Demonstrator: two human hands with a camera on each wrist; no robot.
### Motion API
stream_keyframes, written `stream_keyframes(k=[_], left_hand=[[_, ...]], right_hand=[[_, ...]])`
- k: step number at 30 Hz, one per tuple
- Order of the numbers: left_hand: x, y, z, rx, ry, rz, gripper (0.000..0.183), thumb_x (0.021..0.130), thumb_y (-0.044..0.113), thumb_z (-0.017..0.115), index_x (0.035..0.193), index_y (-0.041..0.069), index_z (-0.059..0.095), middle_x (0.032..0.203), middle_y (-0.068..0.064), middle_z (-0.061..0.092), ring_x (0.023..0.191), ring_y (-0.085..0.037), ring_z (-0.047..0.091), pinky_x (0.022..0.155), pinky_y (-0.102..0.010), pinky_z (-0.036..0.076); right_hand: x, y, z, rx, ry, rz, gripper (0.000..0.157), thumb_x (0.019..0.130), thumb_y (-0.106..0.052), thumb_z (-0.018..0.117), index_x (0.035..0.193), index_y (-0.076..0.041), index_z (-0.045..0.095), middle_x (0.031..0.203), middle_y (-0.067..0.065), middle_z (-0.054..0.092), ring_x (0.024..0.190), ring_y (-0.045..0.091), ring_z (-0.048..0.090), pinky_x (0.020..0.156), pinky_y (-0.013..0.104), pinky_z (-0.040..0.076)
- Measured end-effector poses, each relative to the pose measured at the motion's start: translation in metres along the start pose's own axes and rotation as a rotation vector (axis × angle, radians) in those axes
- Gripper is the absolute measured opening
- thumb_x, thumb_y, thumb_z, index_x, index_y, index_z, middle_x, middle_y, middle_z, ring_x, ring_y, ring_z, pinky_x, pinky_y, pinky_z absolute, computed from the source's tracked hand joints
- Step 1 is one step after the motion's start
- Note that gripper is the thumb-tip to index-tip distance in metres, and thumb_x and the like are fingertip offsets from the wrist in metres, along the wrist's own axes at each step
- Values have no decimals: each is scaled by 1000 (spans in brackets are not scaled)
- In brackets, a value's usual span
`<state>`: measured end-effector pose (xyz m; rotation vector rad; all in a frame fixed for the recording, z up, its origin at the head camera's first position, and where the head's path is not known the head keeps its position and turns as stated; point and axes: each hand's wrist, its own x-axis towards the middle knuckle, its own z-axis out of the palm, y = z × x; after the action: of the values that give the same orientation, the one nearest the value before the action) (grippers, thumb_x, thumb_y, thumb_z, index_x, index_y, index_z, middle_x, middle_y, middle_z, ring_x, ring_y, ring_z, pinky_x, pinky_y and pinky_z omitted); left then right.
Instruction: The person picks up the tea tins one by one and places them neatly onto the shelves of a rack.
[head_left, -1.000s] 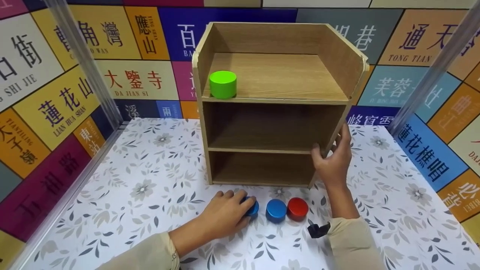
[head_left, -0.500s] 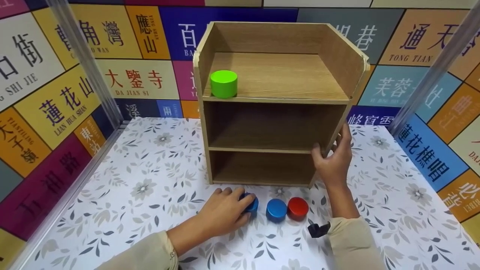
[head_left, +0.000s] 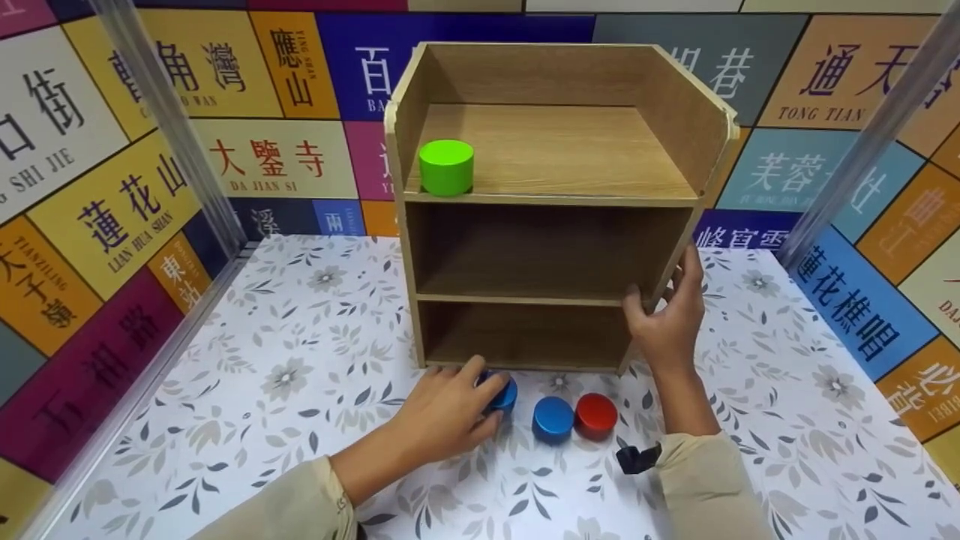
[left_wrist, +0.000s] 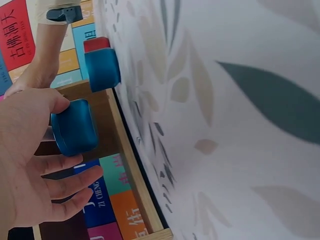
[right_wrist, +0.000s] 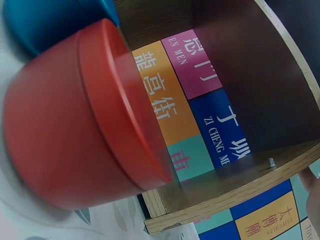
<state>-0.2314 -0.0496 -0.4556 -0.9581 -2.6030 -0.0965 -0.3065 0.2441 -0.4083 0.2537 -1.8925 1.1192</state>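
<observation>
My left hand (head_left: 442, 411) pinches a round blue canister (head_left: 502, 392) between thumb and fingers, just in front of the shelf's bottom edge. In the left wrist view, the thumb presses one side of this blue canister (left_wrist: 76, 128) while the other fingers extend below it. A wooden shelf unit (head_left: 559, 199) stands upright behind, and my right hand (head_left: 667, 322) grips its right side panel, thumb at the front edge. A second blue canister (head_left: 553, 420) and a red canister (head_left: 596, 417) stand side by side on the table. The green canister (head_left: 447, 168) sits on the shelf's top level, at the left.
A white table covering (head_left: 300, 442) with a leaf print lies under everything. Walls (head_left: 270, 161) with coloured name panels surround the table at the back and sides. A small black clip-like piece (head_left: 636, 458) juts from the right sleeve.
My left hand has shifted slightly forward with the blue canister, toward the shelf's bottom edge. My right hand, the shelf and the other canisters stay where they were.
</observation>
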Motion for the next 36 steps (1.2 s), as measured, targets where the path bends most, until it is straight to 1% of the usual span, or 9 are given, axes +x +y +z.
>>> stream_keyframes(k=[5, 10, 12, 16, 18, 21, 25, 31, 36], left_hand=[[4, 0, -6, -10, 31, -20, 46, 88, 51, 51, 126, 26, 52, 103, -3, 48, 75, -24, 58, 65, -42, 44], [7, 2, -13, -33, 58, -38, 47, 88, 52, 49, 129, 26, 51, 106, -4, 49, 74, -22, 56, 66, -40, 42], [9, 3, -15, -39, 65, -47, 47, 89, 52, 48, 129, 27, 50, 107, -4, 49, 74, -21, 55, 66, -40, 42], [13, 5, -21, -57, 68, -64, 47, 89, 52, 47, 130, 29, 50, 106, -3, 49, 73, -19, 53, 66, -38, 42], [15, 6, -24, -66, 68, -74, 46, 90, 52, 46, 130, 29, 50, 104, -2, 48, 74, -18, 53, 67, -38, 41], [19, 6, -29, -76, 80, -84, 46, 90, 53, 45, 129, 30, 50, 104, -1, 48, 75, -17, 53, 66, -36, 40], [23, 4, -38, -78, 129, -91, 45, 89, 53, 44, 128, 30, 53, 102, 0, 49, 76, -16, 52, 65, -36, 39], [29, 1, -50, -66, 209, -99, 44, 88, 52, 45, 125, 29, 56, 97, 1, 49, 74, -15, 51, 62, -34, 37], [33, 3, -56, -80, 240, -111, 44, 88, 51, 45, 124, 30, 57, 97, 1, 50, 76, -14, 53, 64, -33, 38]], right_hand=[[1, -1, -2, -14, -5, -17, 81, 76, 2, 65, 145, -18, 27, 142, 4, 42, 122, 27, 51, 89, 50, 48], [0, 3, 0, -9, -2, -25, 81, 75, 4, 65, 145, -16, 28, 141, 6, 42, 122, 29, 51, 88, 51, 49], [1, 11, 1, -10, -2, -24, 82, 75, 2, 66, 145, -16, 28, 142, 5, 42, 122, 28, 51, 88, 51, 48], [1, 32, 4, -8, -1, -12, 84, 76, -4, 68, 146, -23, 26, 143, -2, 40, 124, 25, 50, 89, 50, 48], [1, 36, 5, -8, 2, -12, 85, 75, -5, 68, 146, -24, 26, 143, -3, 40, 122, 24, 51, 88, 48, 49], [0, 26, 4, 2, 6, -19, 84, 75, -1, 66, 146, -20, 26, 142, 1, 41, 120, 26, 52, 86, 48, 50], [-1, 7, 2, 24, 10, -33, 83, 74, 3, 65, 146, -17, 27, 142, 4, 42, 119, 29, 53, 86, 51, 50], [-1, 7, 1, 16, 3, -33, 82, 75, 2, 65, 146, -17, 27, 142, 3, 42, 119, 27, 53, 87, 49, 50], [0, 10, 1, 15, -2, -21, 83, 75, 0, 65, 146, -19, 26, 143, 2, 41, 121, 26, 52, 88, 49, 49]])
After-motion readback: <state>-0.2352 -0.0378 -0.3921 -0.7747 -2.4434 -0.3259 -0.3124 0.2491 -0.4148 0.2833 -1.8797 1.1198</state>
